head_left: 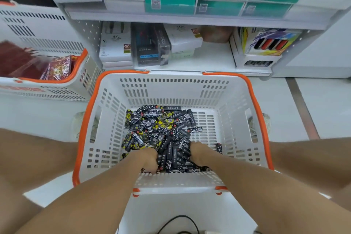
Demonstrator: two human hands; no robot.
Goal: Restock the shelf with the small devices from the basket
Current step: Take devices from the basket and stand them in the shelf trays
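Step in hand: gathering a batch of small devices (157, 129) out of the basket (237, 99) for the shelf (214, 57).
Left hand (146, 159): down in the near side of the pile, fingers curled under and into the devices, seemingly closing on a handful; exact hold hidden beneath the knuckles.
Right hand (199, 153): just beside the left, dug into the same pile, fingertips buried; clamped or merely scooping, cannot tell.
Devices: heaped on the basket floor, black and yellow, lying crosswise at every angle; none on the shelf yet.
Shelf: lower tier straight behind the basket, bare patch between the white boxes (182, 42) and the colourful carton (269, 42).
Doing it well: scoop from below rather than pinching from above; square the pieces into one direction before lifting; take a modest handful so none slip through the slotted wall.
Risk: loose pieces spilling over the orange rim (256, 104) on the way up.
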